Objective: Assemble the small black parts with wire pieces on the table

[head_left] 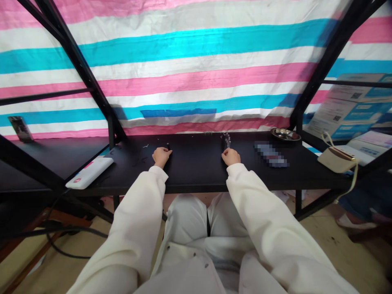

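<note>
My left hand (162, 156) rests on the black tabletop (196, 171), its fingers closed. A small dark cylinder with a pale tip (168, 145) stands at its thumb and fingertips, seemingly pinched there. To the right, my right hand (231, 157) is also closed, fingertips together at the near end of a cluster of small grey-tipped pieces (228, 140). What lies between those fingertips is too small to tell. Several tiny metallic pieces (208, 132) line the table's back edge. White thin scraps (146, 145) lie beyond my left hand.
At the left is a white box-shaped device (90, 173). A shiny metal dish (286, 134) sits at the back right, with a blurred-out flat item (271, 154) nearer. A beige bag (337, 158) hangs over the right end. Black frame posts (82, 69) flank the striped sheet (196, 81).
</note>
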A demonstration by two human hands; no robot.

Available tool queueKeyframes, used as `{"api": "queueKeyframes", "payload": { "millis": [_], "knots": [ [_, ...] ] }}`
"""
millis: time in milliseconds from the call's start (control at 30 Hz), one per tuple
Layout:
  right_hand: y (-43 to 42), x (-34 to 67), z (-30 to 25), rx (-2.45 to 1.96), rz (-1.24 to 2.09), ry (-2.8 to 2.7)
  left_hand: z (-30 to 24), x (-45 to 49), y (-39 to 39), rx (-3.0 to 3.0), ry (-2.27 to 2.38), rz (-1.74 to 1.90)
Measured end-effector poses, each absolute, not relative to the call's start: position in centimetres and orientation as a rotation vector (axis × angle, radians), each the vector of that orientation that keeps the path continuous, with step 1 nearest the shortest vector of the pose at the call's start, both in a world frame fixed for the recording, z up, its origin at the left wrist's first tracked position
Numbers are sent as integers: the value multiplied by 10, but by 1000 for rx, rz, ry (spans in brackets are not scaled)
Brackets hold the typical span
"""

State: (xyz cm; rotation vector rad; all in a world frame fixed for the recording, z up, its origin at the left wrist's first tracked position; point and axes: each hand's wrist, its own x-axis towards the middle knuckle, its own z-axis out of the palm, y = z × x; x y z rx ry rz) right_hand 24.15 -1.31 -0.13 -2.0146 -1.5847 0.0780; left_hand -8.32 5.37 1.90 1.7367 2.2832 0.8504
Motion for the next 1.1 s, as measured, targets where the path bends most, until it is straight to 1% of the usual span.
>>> {"api": "queueKeyframes", "payload": {
  "millis": [267, 533, 633, 833, 900, 967, 1100],
  "knots": [
    [-14, 241, -1, -2021, 78, -1548, 18, -64, 57, 1751, 2322, 842],
    [-15, 244, 0, -2130, 69, -1357, 21, -62, 55, 1757, 2332, 802],
    [-13, 245, -2, -2129, 71, -1312, 30, -63, 48, 1794, 2303, 685],
    [-3, 246, -4, -2115, 69, -1263, 56, -51, 25, 2077, 2300, 247],
    [0, 247, -2, -2127, 83, -1267, 59, -36, 17, 2232, 2168, 161],
    [2, 248, -1, -2137, 94, -1276, 57, -15, 9, 2395, 1927, 165],
    [3, 249, 2, -2133, 91, -1288, 43, 40, -3, 2630, 1356, 435]
  ]
}}
